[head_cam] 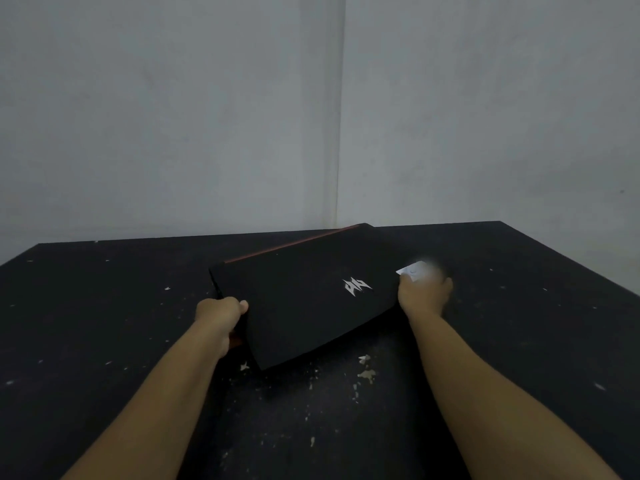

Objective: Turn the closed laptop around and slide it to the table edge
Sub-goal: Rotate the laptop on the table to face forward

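Laptop [304,292], closed and black, lies askew toward the bench's [104,323] far edge; left hand [221,315] fingers wrap its near-left edge, right hand [424,292], blurred, clasps its right corner beside a white sticker [410,270]

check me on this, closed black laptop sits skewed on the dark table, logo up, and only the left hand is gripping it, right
Not quite. The head view shows both hands on it: the left hand grips the near-left edge and the right hand holds the right edge. The rest stands: the laptop is closed, black, skewed on the dark table, logo up.
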